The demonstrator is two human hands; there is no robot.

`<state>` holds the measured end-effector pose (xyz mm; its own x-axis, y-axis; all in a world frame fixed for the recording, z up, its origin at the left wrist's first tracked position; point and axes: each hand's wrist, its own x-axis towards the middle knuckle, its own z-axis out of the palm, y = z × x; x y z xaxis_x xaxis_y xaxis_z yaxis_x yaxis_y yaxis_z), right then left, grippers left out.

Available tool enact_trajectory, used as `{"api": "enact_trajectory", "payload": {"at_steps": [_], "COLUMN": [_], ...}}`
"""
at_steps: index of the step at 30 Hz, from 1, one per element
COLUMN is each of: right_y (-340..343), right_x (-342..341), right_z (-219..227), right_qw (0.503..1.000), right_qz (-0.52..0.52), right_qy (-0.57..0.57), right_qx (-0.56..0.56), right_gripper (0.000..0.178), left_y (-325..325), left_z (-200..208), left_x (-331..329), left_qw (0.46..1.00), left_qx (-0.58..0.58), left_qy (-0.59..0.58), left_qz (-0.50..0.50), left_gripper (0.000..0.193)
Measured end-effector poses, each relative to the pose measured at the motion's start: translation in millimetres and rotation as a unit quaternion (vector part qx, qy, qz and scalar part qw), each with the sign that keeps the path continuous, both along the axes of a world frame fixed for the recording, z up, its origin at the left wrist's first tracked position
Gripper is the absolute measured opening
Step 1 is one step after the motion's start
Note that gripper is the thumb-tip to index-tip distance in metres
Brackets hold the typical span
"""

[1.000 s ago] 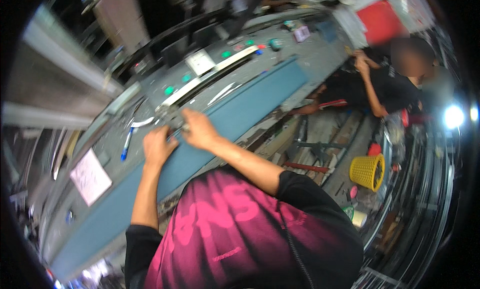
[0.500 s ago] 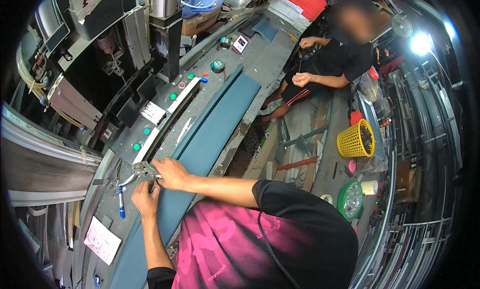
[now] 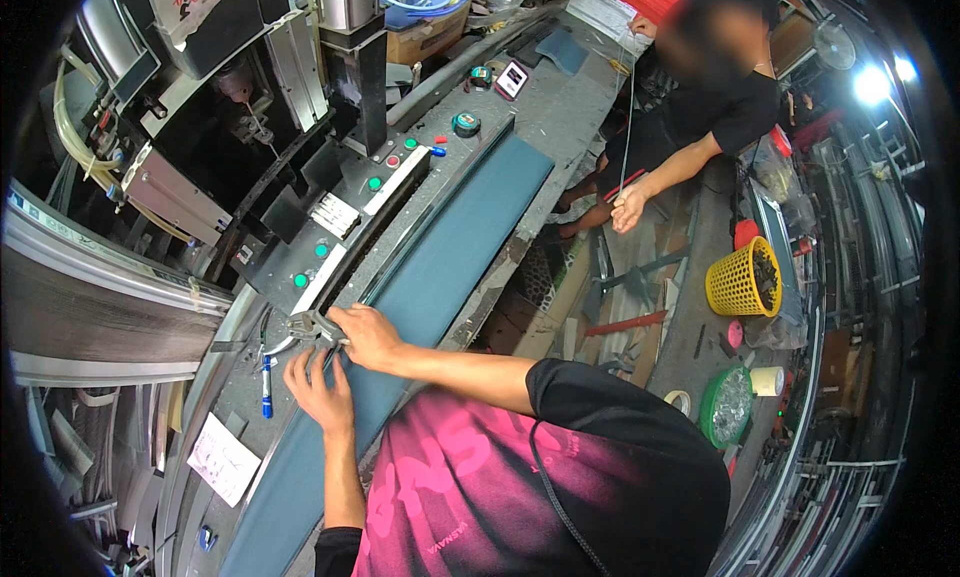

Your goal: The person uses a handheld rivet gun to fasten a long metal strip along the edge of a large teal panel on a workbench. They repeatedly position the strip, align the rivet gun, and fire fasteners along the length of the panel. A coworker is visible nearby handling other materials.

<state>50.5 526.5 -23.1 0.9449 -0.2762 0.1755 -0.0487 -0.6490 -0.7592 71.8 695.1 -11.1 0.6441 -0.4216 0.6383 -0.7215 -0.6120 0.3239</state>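
A long blue-grey panel (image 3: 450,242) with a raised lip runs diagonally across the bench. My right hand (image 3: 368,339) is closed on a grey metal pliers-like tool (image 3: 318,326), its head at the panel's left edge. Just nearer to me, my left hand (image 3: 320,389) rests over the same edge with its fingers spread. What lies under those fingertips is hidden. Left of my hands, a blue marker (image 3: 267,387) lies on the bench.
Beyond the panel stand a machine (image 3: 240,107) and a row of green buttons (image 3: 321,250). A tape measure (image 3: 466,125) sits farther up, a paper sheet (image 3: 223,459) near left. Another person (image 3: 690,127) stretches a thin strip at right, near a yellow basket (image 3: 743,277).
My left hand's fingers have spread from a pinch. The tool stays in my right hand at the edge. The whole view has shifted, and the other person's hands have moved apart.
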Motion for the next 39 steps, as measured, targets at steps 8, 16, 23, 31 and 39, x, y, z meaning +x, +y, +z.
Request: {"api": "enact_trajectory", "payload": {"at_steps": [8, 16, 23, 31, 39], "right_y": [-0.1, 0.1, -1.1, 0.5, -7.6], "right_x": [-15.5, -23.4, -20.5, -18.5, -16.2], "right_z": [0.4, -7.5, -15.0, -18.1, -11.2], "right_qw": [0.998, 0.997, 0.996, 0.999, 0.990], "right_qz": [0.001, -0.003, 0.019, 0.013, 0.038], "right_qy": [-0.060, -0.078, -0.085, -0.028, -0.131], "right_qx": [0.030, 0.025, 0.008, -0.023, -0.031], "right_gripper": [0.045, 0.050, 0.047, 0.039, 0.042], "left_y": [0.0, 6.7, 15.2, 9.0, -16.1], "left_z": [-19.4, -43.3, -60.5, -63.2, -38.5], "left_x": [-33.2, -8.8, 7.2, 6.8, -10.9], "left_qw": [0.554, 0.376, 0.366, 0.416, 0.429], "left_qx": [-0.467, -0.573, -0.577, -0.541, -0.594], "left_qy": [0.687, 0.721, 0.714, 0.713, 0.658], "left_qz": [0.056, 0.103, 0.152, 0.160, 0.178], "left_gripper": [0.029, 0.036, 0.037, 0.050, 0.036]}}
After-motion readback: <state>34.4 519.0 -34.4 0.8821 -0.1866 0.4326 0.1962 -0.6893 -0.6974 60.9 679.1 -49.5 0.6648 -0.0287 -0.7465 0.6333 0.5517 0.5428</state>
